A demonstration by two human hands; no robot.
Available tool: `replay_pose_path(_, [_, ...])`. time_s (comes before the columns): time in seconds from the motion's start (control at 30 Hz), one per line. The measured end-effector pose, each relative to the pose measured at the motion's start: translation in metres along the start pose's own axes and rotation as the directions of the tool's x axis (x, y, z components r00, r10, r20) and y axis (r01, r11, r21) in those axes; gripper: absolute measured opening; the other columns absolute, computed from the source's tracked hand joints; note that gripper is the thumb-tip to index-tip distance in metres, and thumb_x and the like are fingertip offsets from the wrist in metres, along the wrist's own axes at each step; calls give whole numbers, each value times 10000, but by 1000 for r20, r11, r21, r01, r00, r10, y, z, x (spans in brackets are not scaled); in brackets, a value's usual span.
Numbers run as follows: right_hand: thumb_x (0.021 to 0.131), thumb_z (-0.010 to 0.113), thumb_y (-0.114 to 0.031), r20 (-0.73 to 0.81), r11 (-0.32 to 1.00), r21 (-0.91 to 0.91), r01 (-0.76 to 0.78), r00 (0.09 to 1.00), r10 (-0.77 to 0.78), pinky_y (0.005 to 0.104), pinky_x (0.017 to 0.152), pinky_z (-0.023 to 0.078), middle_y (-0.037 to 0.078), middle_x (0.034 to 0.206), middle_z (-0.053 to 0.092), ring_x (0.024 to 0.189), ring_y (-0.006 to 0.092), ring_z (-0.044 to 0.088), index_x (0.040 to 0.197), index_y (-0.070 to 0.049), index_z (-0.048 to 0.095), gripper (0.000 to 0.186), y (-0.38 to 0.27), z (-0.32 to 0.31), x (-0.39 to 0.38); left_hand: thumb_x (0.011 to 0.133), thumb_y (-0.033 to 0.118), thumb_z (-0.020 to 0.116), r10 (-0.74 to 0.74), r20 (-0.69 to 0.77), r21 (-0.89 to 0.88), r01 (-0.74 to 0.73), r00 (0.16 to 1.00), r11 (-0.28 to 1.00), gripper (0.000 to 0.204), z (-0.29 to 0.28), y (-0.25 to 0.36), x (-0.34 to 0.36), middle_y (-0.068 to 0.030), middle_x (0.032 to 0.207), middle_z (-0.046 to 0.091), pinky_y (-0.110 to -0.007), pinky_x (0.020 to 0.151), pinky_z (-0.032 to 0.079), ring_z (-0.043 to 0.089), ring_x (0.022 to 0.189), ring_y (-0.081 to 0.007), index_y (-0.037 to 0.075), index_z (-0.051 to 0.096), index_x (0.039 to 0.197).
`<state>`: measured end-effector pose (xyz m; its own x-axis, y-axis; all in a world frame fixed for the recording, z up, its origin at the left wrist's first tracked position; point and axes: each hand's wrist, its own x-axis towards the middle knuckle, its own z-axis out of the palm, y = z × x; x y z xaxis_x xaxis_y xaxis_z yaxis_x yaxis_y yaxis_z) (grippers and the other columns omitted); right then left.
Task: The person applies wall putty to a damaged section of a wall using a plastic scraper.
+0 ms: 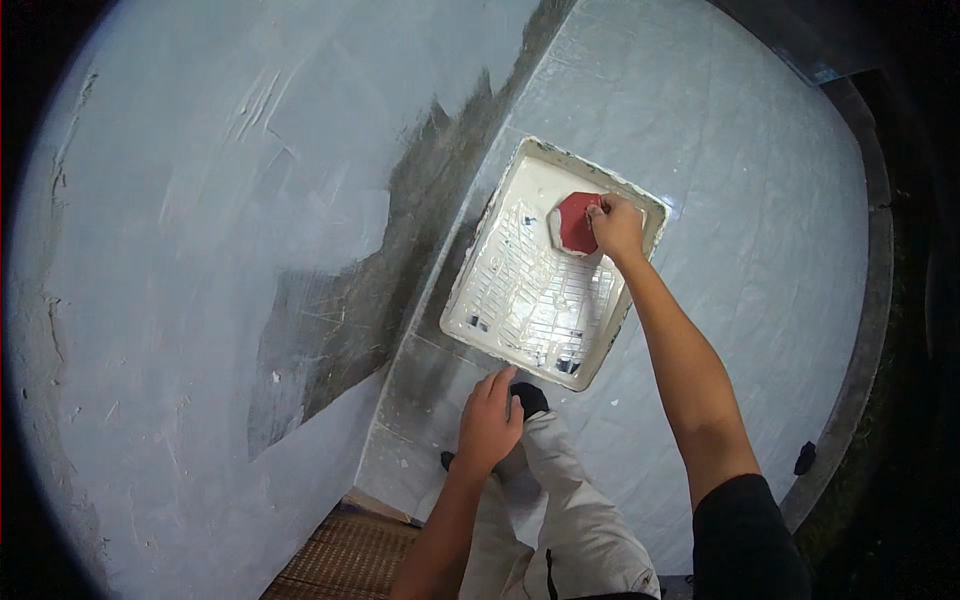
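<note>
A paint tray (468, 280), pale and smeared with off-white paint, lies tilted in view on the grey floor beside the wall. My right hand (618, 228) reaches over its right side with fingers closed on a red, many-sided paint pad (577, 222). White paint coats the pad's left and lower edge, and it sits over the paint in the tray's far half; whether its underside touches the paint is hidden. Just below the tray's near edge, my left hand (490, 418) holds nothing, its fingers stretched and thumb apart. I cannot tell if its fingertips touch the rim.
On the left rises a wall (180, 250), mostly painted light grey-blue, with a bare dark grey patch (340, 300) along its base. A woven mat (345, 555) lies at the lower left. A small black object (805, 458) rests near the floor's curved right edge. My feet stand below the tray.
</note>
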<state>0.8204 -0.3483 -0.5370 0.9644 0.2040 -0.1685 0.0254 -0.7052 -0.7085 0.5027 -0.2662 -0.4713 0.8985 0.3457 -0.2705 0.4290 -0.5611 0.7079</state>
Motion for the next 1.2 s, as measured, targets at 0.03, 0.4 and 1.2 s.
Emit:
replay_pose_path(0.03, [799,665,-163,3,1000,-6,-1,1000,1,438,761,509,236,856,679,816,384,669,939,-3,710,218,2,2,2,822,46,568,-3,2,-6,3,1000,1000,431,1,0,1,-207,1186,566,-429,948,439,539,1105,-388,-1,510,1246])
replay_pose_path(0.4, [792,662,-152,46,999,-36,18,999,-17,439,778,519,234,843,680,807,383,670,921,-2,715,205,2,8,6,824,26,574,-49,9,-51,50,999,997,432,11,-7,-9,-193,1182,571,-416,950,439,537,1119,-378,8,512,1251])
replay_pose_path(1.2, [795,686,-182,349,988,-50,147,929,-121,377,695,521,167,782,698,717,281,679,846,-24,717,170,18,17,35,831,58,557,-130,-12,-145,127,991,981,431,15,-24,-40,-208,1168,558,-454,934,439,532,1085,-407,23,502,1257])
